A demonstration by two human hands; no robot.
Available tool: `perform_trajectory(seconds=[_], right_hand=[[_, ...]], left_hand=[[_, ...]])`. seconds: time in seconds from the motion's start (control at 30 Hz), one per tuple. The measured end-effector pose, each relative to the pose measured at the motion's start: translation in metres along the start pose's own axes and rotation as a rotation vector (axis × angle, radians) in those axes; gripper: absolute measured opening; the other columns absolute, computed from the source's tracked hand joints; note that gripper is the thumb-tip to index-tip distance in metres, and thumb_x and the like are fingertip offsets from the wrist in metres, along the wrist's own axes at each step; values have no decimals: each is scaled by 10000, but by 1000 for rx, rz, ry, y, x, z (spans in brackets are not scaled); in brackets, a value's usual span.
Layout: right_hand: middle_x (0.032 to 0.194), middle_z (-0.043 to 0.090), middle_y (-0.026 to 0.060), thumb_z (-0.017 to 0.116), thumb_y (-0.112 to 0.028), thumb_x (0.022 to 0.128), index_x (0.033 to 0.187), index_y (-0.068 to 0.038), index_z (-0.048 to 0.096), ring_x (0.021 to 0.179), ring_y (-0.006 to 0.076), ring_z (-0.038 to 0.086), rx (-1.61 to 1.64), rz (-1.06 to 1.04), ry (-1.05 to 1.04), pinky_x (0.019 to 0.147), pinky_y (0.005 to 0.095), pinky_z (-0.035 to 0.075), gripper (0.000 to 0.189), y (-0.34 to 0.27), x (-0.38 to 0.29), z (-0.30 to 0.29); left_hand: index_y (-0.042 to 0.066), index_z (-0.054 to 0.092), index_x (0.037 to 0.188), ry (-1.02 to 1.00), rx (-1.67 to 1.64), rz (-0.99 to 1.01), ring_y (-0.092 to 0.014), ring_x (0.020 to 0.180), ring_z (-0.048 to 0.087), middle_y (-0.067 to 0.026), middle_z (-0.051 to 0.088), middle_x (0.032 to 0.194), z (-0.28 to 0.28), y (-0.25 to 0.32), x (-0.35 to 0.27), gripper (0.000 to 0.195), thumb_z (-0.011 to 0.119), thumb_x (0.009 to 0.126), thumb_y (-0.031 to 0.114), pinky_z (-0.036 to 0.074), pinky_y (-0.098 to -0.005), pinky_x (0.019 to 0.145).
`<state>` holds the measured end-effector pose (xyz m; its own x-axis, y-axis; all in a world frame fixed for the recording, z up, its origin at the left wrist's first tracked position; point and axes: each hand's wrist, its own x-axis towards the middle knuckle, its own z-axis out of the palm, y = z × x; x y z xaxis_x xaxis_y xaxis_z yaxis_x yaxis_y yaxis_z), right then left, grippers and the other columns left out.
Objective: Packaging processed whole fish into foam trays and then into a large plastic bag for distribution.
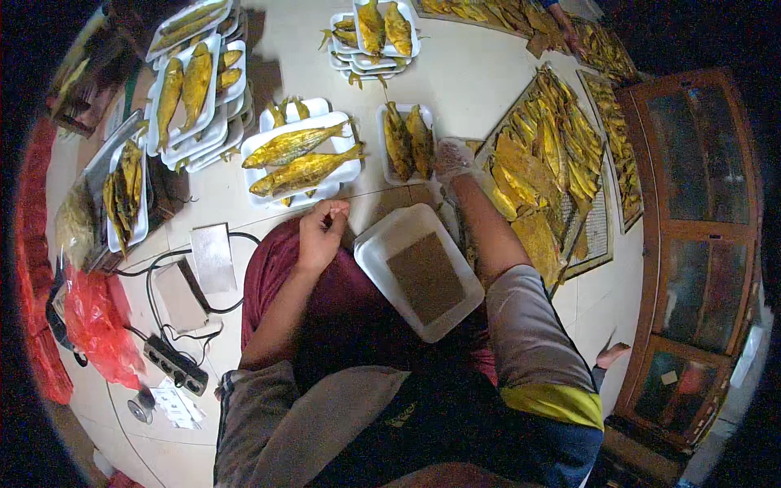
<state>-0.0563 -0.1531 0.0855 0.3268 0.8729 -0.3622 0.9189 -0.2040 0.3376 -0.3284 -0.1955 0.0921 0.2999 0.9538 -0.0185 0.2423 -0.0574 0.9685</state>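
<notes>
My left hand [321, 235], bare, is raised over my left thigh with its fingers curled in to the thumb; I see nothing in it. My right hand [454, 160] wears a clear plastic glove and is at the right edge of a white foam tray [412, 113] with two yellow-brown dried fish; its fingertips are hard to make out. Left of that tray, another foam tray [253, 149] carries two larger golden fish [305, 172] and rests on more trays. A stack of foam trays [368, 247] without fish leans in my lap, below my right hand.
Stacked fish trays stand at the left [210, 131] and far side [372, 61]. A mesh rack of fish [543, 146] lies right, before a wooden glass-door cabinet [665, 232]. A power strip [176, 365] and red plastic bag [100, 323] lie left. Another person's hand [570, 36] reaches over fish.
</notes>
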Motion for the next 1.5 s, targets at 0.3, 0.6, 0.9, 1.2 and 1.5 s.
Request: perform_trajectory(seconds=[0.3, 0.6, 0.9, 1.2, 1.5], right_hand=[[865, 518, 124, 449, -328, 677, 804, -74, 547, 785, 231, 503, 378, -332, 97, 699, 327, 404, 301, 14, 39, 78], [888, 507, 105, 441, -295, 693, 902, -88, 507, 783, 238, 498, 844, -230, 112, 718, 344, 395, 302, 67, 73, 155], [851, 476, 65, 409, -182, 738, 877, -46, 495, 816, 171, 432, 1473, -203, 132, 702, 297, 348, 213, 81, -18, 46], [947, 492, 64, 440, -171, 711, 907, -42, 506, 866, 179, 444, 1294, -249, 92, 787, 273, 324, 244, 104, -122, -32], [914, 509, 72, 462, -153, 751, 916, -21, 504, 842, 175, 466, 1707, -132, 220, 738, 273, 361, 215, 107, -157, -21]], left_hand=[[11, 534, 782, 74, 30, 60, -122, 618, 498, -81, 541, 670, -8, -9, -8, 109, 490, 685, 33, 394, -226, 591], [9, 530, 768, 41, -86, 82, -91, 615, 466, -46, 529, 679, 4, 0, -3, 94, 482, 688, 12, 382, -208, 590], [24, 491, 875, -18, -402, -85, -85, 675, 457, -17, 509, 757, -2, 2, 49, 149, 468, 755, 111, 388, -206, 611], [-13, 396, 1009, -690, -758, -503, -174, 630, 559, -110, 523, 842, 11, 68, 86, 301, 455, 770, 159, 493, -344, 598], [26, 259, 1132, -894, -768, -496, -188, 690, 552, -91, 484, 931, 34, 92, 72, 466, 494, 732, 67, 481, -333, 630]])
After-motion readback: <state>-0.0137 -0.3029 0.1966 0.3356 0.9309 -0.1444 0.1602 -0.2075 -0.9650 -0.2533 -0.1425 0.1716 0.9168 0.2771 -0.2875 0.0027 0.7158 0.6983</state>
